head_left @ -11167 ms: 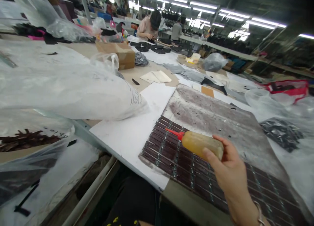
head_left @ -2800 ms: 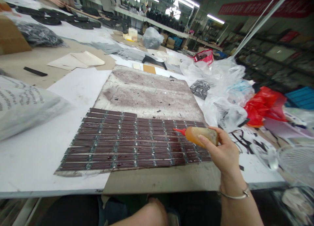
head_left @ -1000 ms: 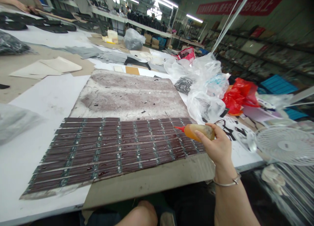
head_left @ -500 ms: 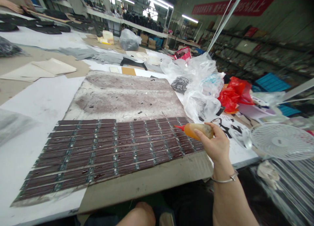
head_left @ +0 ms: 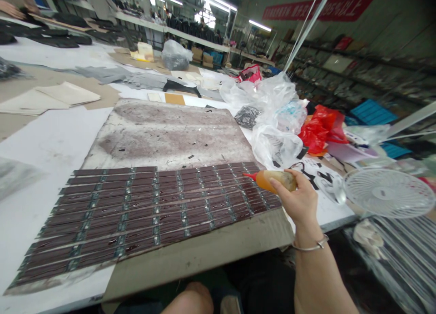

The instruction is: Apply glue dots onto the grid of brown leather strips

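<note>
My right hand [head_left: 301, 196] is wrapped round a squeeze bottle [head_left: 267, 181] with orange-yellow contents, held nearly level. Its red nozzle points left, over the right part of the rows of dark brown strips [head_left: 170, 191]. Whether the tip touches a strip I cannot tell. Wet, shiny spots show on some strips. The strips lie side by side on a stained board [head_left: 177, 137], crossed by greenish see-through bands. A metal bracelet circles my right wrist. My left hand is out of the picture.
Clear plastic bags [head_left: 275, 141] and a red bag [head_left: 322, 130] lie to the right, near a white fan [head_left: 388, 192]. Cream sheets [head_left: 68, 94] lie at the left. Another person's hand [head_left: 12, 8] shows at the far left, by black pieces.
The view has shifted slightly, so the board and strips appear a little further left. My right hand keeps its hold on the bottle, its nozzle still over the right part of the strips.
</note>
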Demonstrator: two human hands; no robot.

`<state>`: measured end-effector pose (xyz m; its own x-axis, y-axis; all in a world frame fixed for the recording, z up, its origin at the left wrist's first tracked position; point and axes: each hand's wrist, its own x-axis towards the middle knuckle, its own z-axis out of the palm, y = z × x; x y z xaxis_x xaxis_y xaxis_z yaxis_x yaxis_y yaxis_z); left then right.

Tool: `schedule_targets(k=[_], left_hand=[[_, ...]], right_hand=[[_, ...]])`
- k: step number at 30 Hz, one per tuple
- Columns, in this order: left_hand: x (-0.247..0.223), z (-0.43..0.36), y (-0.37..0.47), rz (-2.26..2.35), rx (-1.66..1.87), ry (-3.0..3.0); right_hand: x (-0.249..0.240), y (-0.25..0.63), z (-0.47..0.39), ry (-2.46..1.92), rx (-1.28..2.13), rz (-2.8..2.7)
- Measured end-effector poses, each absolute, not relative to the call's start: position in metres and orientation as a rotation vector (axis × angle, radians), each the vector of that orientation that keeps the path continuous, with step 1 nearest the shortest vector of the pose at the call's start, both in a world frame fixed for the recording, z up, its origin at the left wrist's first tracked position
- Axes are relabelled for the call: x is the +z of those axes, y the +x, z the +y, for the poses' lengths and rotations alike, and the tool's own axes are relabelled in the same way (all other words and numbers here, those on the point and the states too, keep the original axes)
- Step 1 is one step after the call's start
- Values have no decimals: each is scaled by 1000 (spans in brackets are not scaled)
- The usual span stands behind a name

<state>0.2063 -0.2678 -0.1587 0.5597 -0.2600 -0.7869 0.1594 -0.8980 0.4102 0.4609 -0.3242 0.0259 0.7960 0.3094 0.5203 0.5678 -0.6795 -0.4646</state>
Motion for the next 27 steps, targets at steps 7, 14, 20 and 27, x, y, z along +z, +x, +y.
schedule_targets(k=[7,14,20,27], left_hand=[[-142,-265,210,-61,-1315,2327],[-115,-251,201,-84,-1315,2274],[-94,-243,192,-92,-1227,2296],[-87,-242,196,-91,-1185,2325]], right_hand=[[25,465,-327,-2386,-595,-656],[21,468,-331,-2378,-647,-681],[21,470,-333,-2404,-648,-662],[20,471,-335,-2398,-662,-642]])
